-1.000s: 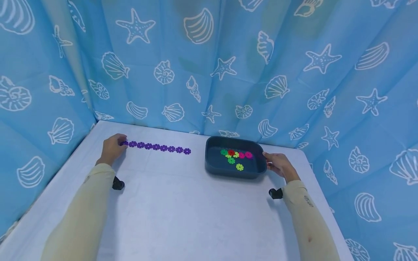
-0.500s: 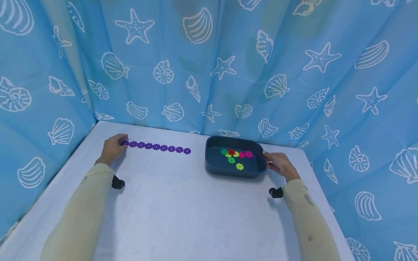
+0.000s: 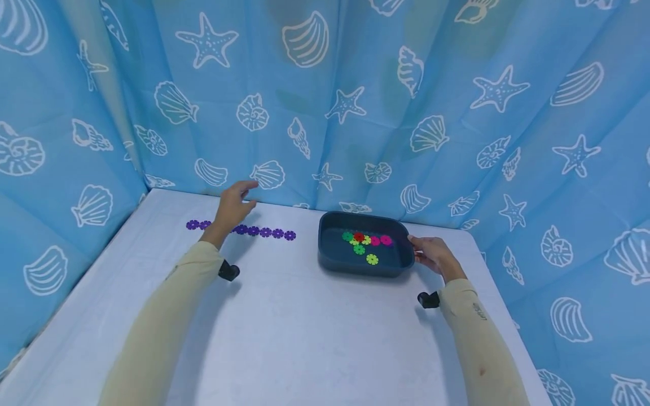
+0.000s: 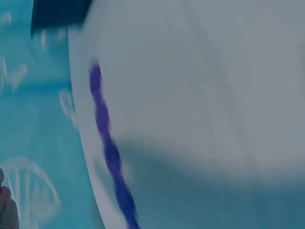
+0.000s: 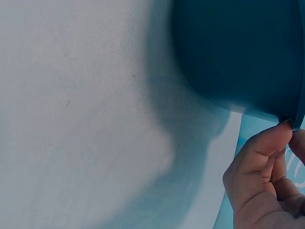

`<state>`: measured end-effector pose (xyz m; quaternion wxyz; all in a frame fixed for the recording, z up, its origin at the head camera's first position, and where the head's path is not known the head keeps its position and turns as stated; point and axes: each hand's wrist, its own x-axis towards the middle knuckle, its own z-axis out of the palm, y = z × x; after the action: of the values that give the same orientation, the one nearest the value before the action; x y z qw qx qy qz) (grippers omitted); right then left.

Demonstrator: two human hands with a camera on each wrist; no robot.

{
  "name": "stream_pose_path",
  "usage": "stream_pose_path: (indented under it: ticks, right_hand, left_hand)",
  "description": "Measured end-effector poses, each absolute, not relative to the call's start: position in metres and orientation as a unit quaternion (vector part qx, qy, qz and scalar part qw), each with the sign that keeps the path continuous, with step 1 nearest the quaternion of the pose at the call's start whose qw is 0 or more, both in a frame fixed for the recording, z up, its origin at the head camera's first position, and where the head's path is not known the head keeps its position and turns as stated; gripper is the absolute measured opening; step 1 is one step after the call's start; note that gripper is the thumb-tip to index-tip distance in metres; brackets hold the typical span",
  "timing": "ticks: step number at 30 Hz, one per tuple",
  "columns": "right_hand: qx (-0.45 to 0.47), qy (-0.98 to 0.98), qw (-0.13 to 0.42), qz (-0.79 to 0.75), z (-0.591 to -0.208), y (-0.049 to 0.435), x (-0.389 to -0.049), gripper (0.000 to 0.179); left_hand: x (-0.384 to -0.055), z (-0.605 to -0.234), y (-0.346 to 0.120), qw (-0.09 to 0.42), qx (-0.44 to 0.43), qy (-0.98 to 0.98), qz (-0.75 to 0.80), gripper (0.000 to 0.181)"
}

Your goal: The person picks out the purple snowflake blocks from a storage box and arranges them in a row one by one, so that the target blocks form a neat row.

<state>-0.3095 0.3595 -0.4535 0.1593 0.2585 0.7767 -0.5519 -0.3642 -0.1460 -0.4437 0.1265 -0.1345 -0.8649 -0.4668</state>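
Note:
My left hand [image 3: 234, 206] is above the table, thumb and fingers apart with nothing between them. Below it runs a straight row of purple flower-shaped discs [image 3: 266, 232], partly covered by the hand and wrist; the left wrist view shows the row [image 4: 112, 157] blurred. At the right, my right hand [image 3: 433, 255] pinches the rim of a dark blue-grey tub [image 3: 365, 268] between thumb and fingers, which the right wrist view shows at the tub's edge [image 5: 267, 112]. Inside the tub lie several loose discs: green [image 3: 359, 249], yellow [image 3: 372, 259], red [image 3: 359, 237] and pink [image 3: 386, 240].
A white cloth [image 3: 304, 332] covers the table. Behind and along both sides hangs a blue curtain [image 3: 376, 67] printed with shells and starfish, close to the table's back edge. Black wrist cameras [image 3: 229, 271] stick out from both sleeves.
My left hand has left the far left end of the purple row, moving right and up over it, its fingers spread apart. The right hand and the tub stay in place.

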Motion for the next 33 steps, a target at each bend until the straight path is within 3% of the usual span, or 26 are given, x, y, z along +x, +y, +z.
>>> stream_pose_path:
  ticks: [15, 33]
  right_hand:
    - [0.258, 0.774, 0.159, -0.557, -0.453, 0.361, -0.306, 0.06]
    - [0.258, 0.772, 0.152, -0.56, -0.454, 0.364, -0.306, 0.057]
  left_hand:
    - [-0.357, -0.448, 0.016, 0.072, -0.216, -0.815, -0.533, 0.04]
    - [-0.333, -0.467, 0.135, -0.052, -0.274, -0.862, -0.423, 0.041]
